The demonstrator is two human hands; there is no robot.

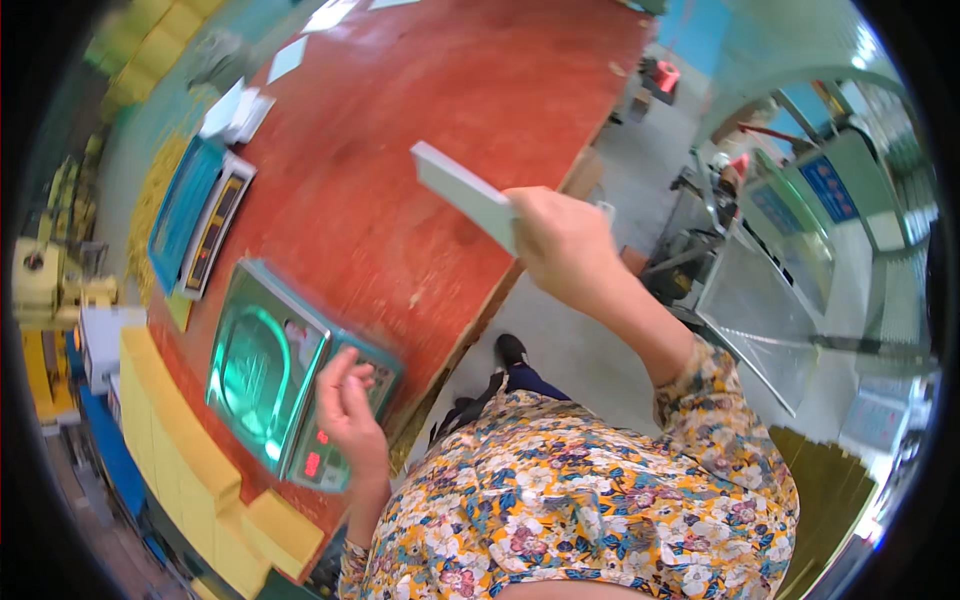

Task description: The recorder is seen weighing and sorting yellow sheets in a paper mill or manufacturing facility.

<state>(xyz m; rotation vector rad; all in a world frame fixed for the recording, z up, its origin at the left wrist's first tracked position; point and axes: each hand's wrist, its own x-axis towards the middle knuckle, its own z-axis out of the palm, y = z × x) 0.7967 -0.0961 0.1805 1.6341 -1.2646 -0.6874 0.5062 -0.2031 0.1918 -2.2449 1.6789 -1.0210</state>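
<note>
My right hand (565, 245) is closed round one end of a flat white slab (458, 188), which looks like a stack of card or paper and is held tilted above the table. My left hand (350, 415) hovers over or touches the control panel of a digital scale (318, 462); which of the two I cannot tell. Its fingers are loosely bent and apart, with nothing seen in them. The scale's shiny metal pan (250, 375) reflects green light, and red digits glow on its display.
The red tabletop (400, 90) carries a second teal device (190, 215) and several white papers (238, 112) at the left. Yellow blocks (175, 430) line the table's left side. A metal-framed machine (770, 290) stands on the grey floor to the right.
</note>
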